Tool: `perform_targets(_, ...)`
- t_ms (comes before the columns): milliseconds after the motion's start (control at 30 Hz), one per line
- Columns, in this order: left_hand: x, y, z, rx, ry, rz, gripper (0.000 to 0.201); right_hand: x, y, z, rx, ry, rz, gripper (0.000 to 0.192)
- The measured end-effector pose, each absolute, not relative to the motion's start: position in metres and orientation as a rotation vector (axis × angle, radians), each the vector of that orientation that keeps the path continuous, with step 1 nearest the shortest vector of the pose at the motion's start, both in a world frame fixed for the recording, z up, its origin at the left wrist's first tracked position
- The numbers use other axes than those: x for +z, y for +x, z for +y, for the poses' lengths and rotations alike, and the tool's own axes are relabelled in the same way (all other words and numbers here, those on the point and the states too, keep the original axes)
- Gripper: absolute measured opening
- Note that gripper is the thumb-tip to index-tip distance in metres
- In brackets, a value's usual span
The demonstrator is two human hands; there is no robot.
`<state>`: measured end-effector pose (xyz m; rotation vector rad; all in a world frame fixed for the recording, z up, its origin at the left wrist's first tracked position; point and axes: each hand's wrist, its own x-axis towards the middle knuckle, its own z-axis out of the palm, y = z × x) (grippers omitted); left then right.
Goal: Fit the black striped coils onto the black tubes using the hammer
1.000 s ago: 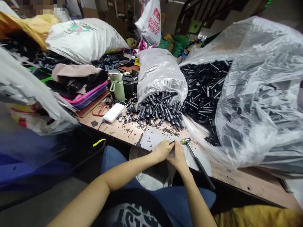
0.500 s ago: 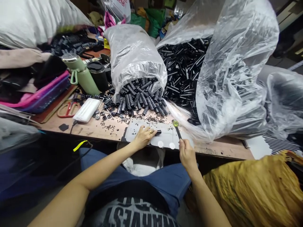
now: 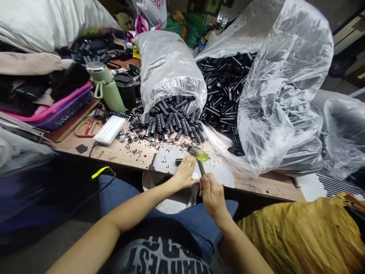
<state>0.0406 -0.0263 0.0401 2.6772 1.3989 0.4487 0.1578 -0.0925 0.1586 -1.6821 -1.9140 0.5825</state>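
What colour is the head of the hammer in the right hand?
Yellow-green at the tip of the hammer, with a metallic part behind it; head view, slightly motion-blurred.

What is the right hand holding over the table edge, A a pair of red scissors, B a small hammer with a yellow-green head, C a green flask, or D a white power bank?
B: the right hand grips the handle of a small hammer, its yellow-green head raised over the small black part that the left hand steadies; the red scissors lie untouched on the table.
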Motion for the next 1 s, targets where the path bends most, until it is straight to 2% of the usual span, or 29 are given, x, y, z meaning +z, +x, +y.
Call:
perform_targets(167, 0.030, 0.038, -0.023, 0.447, 2.706, 1.371, 0.059, 0.117, 0.142, -0.088, 0.540, -1.865, -2.295, 0.037)
perform_targets(300, 0.045, 0.036, -0.014, 0.516, 2.630, 1.354, 0.052, 0.118, 0.155, -0.083, 0.519, -1.868, -2.238, 0.041)
perform_targets(400, 0.065, 0.035, -0.025, 0.480, 2.506, 1.501, 0.041, 0.124, 0.179, -0.072, 0.335, -2.019, -2.132, 0.040)
perform_targets(533, 0.082, 0.030, -0.052, 0.463, 2.533, 1.362, 0.034, 0.105, 0.222, -0.049, 0.040, -2.262, -2.105, 0.036)
perform_targets(600, 0.087, 0.023, -0.040, 0.537, 2.436, 1.441, 0.035, 0.088, 0.238, -0.039, -0.100, -2.284, -2.117, 0.036)
perform_targets(700, 0.089, 0.010, 0.019, 0.724, 2.146, 1.874, 0.040, 0.069, 0.248, -0.029, -0.248, -2.186, -2.126, 0.036)
perform_targets(833, 0.085, 0.003, 0.091, 0.507, 1.959, 2.122, 0.029, 0.070, 0.244, -0.012, -0.138, -1.919, -2.054, 0.035)
perform_targets(1000, 0.085, -0.013, 0.078, 0.562, 2.103, 2.030, 0.031, 0.091, 0.264, 0.030, -0.047, -1.855, -1.920, 0.025)
